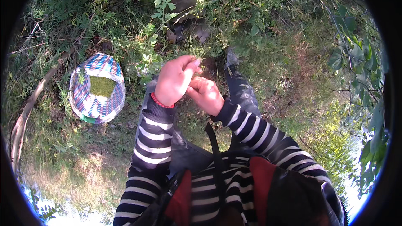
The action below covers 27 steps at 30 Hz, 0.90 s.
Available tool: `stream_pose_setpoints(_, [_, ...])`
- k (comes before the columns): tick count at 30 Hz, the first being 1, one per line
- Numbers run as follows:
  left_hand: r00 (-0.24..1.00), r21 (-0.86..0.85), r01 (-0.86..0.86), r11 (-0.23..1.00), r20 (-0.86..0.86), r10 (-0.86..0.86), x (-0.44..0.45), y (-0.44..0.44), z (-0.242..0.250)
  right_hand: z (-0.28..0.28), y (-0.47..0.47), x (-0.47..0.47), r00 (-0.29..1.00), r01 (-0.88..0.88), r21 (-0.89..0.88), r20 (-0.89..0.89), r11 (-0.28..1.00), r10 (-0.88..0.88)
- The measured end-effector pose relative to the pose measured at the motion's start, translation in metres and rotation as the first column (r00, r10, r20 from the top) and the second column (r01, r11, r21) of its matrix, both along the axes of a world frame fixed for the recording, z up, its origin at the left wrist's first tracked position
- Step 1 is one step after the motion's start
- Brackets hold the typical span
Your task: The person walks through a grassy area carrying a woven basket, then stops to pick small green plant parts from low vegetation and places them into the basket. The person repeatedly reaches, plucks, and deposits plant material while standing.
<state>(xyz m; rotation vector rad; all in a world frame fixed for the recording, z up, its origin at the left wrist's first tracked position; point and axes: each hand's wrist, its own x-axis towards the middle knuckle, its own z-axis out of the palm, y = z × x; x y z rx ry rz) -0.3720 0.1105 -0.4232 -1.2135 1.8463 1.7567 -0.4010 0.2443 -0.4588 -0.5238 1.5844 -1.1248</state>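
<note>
My left hand (173,80), with a red bead bracelet (161,101) at its wrist, pinches a thin green sprig (198,51) between thumb and forefinger. Small round buds top the sprig's fine stalks. Just below and to the right, my right hand (205,94) has its fingers curled in against the left. Its fingertips meet at the lower part of the sprig, partly hidden by the left hand. On the ground to my left stands a woven basket (77,95) in white, blue and brown strips, with a heap of small green buds (102,86) inside.
Dense weeds (125,15) spread ahead, with a leafy stem (165,4) rising near a brown rock (183,1). A bare branch (29,106) curves along the left. Broad-leaved twigs (356,51) hang at the right. My legs (243,88) are below my hands.
</note>
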Motion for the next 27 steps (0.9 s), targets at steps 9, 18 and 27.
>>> stream_pose_setpoints(9, [0.994, 0.126, -0.094, 0.988, -0.035, 0.100, 0.009, -0.009, 0.001, -0.017, 0.012, -0.060, 0.484, 0.412, 0.318, 0.718, 0.854, -0.501])
stream_pose_setpoints(18, [0.999, 0.036, 0.030, 0.999, 0.032, -0.031, 0.002, -0.010, -0.002, -0.017, -0.019, -0.086, 0.745, 0.113, 0.076, 0.653, 0.991, -0.135])
stream_pose_setpoints(27, [0.997, 0.045, 0.044, 0.998, 0.059, -0.046, 0.001, -0.014, -0.005, -0.009, -0.024, -0.094, 0.720, 0.156, 0.068, 0.675, 0.985, -0.161])
